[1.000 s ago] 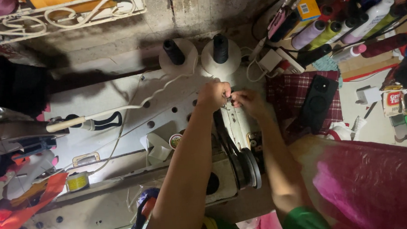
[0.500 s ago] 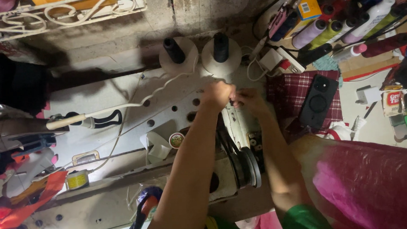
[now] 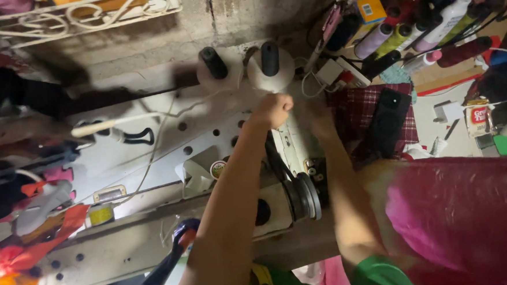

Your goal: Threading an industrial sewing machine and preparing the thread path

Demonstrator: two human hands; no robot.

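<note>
My left hand is closed in a fist over the top of a white sewing machine, just below a white thread cone. A second white cone stands to its left. Whether a thread runs through the fist I cannot tell. My right hand is next to the left one, smeared by motion, so its fingers are unreadable. Both forearms reach up from the bottom edge and cross the machine's handwheel. A thin white thread trails across the machine's left side.
Several coloured thread spools lie at the top right above a plaid cloth with a black flat device on it. Pink fabric fills the lower right. Dark-handled scissors lie by the machine. Orange cloth sits at left.
My two hands were together at the machine's top. Now the right hand has drawn slightly away to the right and blurred, while the left fist stays put.
</note>
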